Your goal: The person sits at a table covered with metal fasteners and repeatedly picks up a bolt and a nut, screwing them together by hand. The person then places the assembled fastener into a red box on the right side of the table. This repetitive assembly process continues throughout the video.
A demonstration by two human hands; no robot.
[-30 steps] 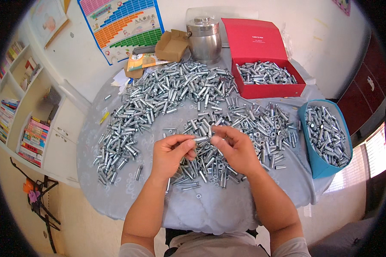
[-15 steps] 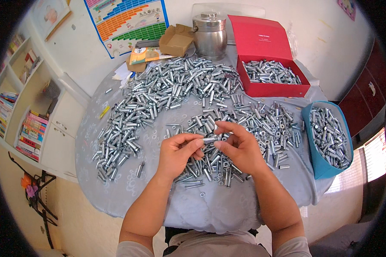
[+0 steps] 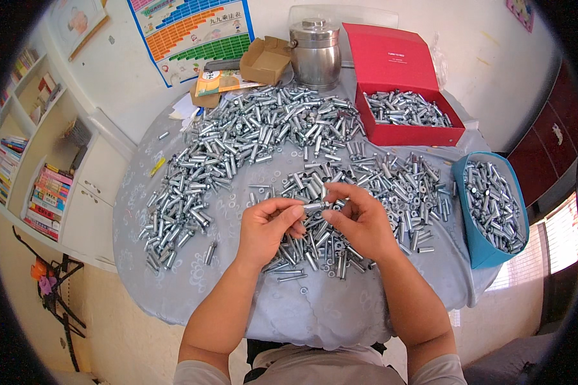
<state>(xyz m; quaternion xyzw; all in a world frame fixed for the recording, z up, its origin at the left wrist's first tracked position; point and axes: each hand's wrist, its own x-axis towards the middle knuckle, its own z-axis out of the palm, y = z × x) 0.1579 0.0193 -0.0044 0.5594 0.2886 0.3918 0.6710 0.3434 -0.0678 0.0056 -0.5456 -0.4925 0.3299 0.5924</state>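
Note:
My left hand [image 3: 269, 226] and my right hand [image 3: 358, 221] meet over the middle of a round table with a pale grey cloth [image 3: 173, 282]. Between their fingertips they hold one short silver metal sleeve bolt [image 3: 315, 206], lying level, each hand pinching one end. Directly below the hands lies a small heap of the same silver bolts [image 3: 315, 247]. A much larger spread of bolts [image 3: 250, 138] covers the far and left parts of the table.
A red open box [image 3: 410, 131] with bolts stands at the back right; a blue tub [image 3: 488, 250] full of bolts sits at the right edge. A steel pot [image 3: 315, 54], a cardboard box [image 3: 264, 59] and booklets are at the back. Bookshelves [image 3: 38, 186] stand left.
Both hands stay together on the bolt, with only small finger shifts. The view has tilted slightly, so the table sits a bit lower in the picture.

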